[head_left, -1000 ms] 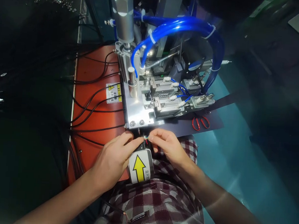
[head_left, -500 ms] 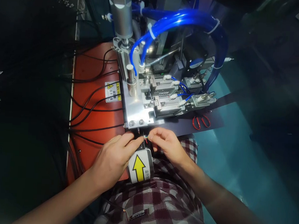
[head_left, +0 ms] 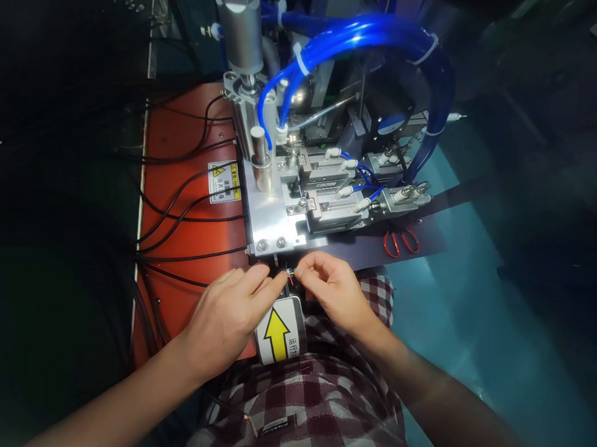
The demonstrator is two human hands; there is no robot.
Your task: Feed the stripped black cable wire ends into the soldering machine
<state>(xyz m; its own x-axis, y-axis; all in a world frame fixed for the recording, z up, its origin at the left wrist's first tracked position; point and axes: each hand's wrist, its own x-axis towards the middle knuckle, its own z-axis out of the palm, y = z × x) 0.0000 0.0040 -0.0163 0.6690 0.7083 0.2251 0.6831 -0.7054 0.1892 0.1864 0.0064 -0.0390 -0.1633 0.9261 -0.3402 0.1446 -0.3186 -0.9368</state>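
Observation:
Thin coloured wires (head_left: pixel 291 274), with a small pale piece at their end, sit between my two hands at the front edge of the machine. My right hand (head_left: pixel 333 291) pinches these wires between thumb and fingertips. From the other side, my left hand (head_left: pixel 228 308) reaches in with bent, closed fingers. Its fingertip touches or nearly touches the pale piece, and what it grips is hidden. Just below the fingertips lies a white label with a yellow arrow (head_left: pixel 276 332), on a dark-edged part of the machine. The metal plate (head_left: pixel 271 222) is just above my hands.
Red-handled scissors (head_left: pixel 401 243) lie on the dark base at right. Black cables (head_left: pixel 193 219) cross the orange-red panel (head_left: pixel 188 131) at left. A bundle of blue air hoses (head_left: pixel 358 36) arches over the pneumatic cylinders (head_left: pixel 334 209). Checked cloth (head_left: pixel 309 397) covers my lap.
Both hands hold almost the same place around the wires. The whole view has shifted very slightly; no grip has visibly changed.

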